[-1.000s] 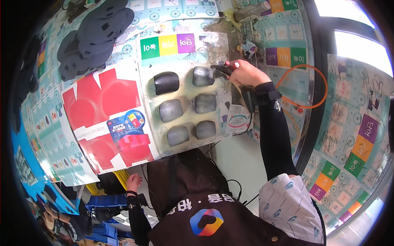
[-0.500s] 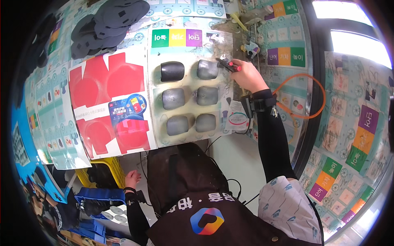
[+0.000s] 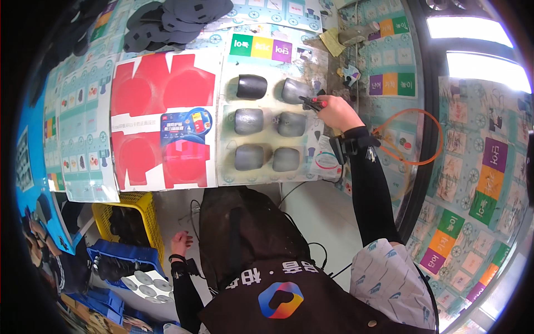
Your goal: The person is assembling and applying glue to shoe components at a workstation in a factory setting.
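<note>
My right hand [image 3: 340, 114] is closed around a small black tool with red ends [image 3: 314, 103]; its exact kind is hard to make out. The tool's tip is at the lower right edge of a grey, rounded, pad-like piece [image 3: 295, 90]. Several similar pieces lie in two columns on a stained board, among them a darker black piece [image 3: 252, 87] at the far left and a grey piece [image 3: 286, 160] at the near right. Down beside my dark apron, my left hand [image 3: 181, 244] hangs with loosely bent fingers and nothing visible in it.
Red-printed card sheets [image 3: 192, 83] lie left of the pieces, with dark flat cutouts [image 3: 167, 25] piled behind. An orange hose [image 3: 439, 136] loops right of my wrist. Below the bench's left edge stand a yellow basket [image 3: 154, 222] and a blue bin [image 3: 150, 255].
My view has shifted, so the bench appears farther right. The tool has moved nearer, from the piece's far right to its lower right edge. A yellow sheet at the back appears more spread out.
</note>
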Tool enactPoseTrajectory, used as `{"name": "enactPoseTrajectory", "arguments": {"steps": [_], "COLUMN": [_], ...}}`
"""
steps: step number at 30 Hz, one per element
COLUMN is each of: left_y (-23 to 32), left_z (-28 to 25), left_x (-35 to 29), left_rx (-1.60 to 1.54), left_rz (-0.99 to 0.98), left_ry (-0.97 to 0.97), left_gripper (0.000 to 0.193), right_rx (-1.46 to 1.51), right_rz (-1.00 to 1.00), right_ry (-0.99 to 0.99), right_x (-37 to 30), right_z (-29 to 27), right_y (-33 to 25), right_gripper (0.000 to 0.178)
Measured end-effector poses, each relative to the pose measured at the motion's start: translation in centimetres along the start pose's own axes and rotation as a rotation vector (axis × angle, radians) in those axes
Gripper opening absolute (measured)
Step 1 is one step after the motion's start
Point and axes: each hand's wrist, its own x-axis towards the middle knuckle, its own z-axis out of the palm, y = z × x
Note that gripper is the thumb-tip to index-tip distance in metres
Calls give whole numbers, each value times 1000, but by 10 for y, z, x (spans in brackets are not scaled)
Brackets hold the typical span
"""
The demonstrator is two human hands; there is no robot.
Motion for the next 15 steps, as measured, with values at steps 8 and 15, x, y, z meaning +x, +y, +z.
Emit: {"name": "enactPoseTrajectory", "arguments": {"steps": [8,15], "left_y": [-16,7], "left_z": [-25,-78], "left_x": [-9,24], "left_rx": [2,23], "left_rz": [-79,-90], "left_ry": [-46,-88], "left_gripper": [34,38], "right_rx": [275,129], "right_rz": [-135,-181], "right_ry": [-16,-100], "right_x": [-2,50], "right_z": [-35,16], "right_y": [-106,-122], "right_gripper": [40,38]}}
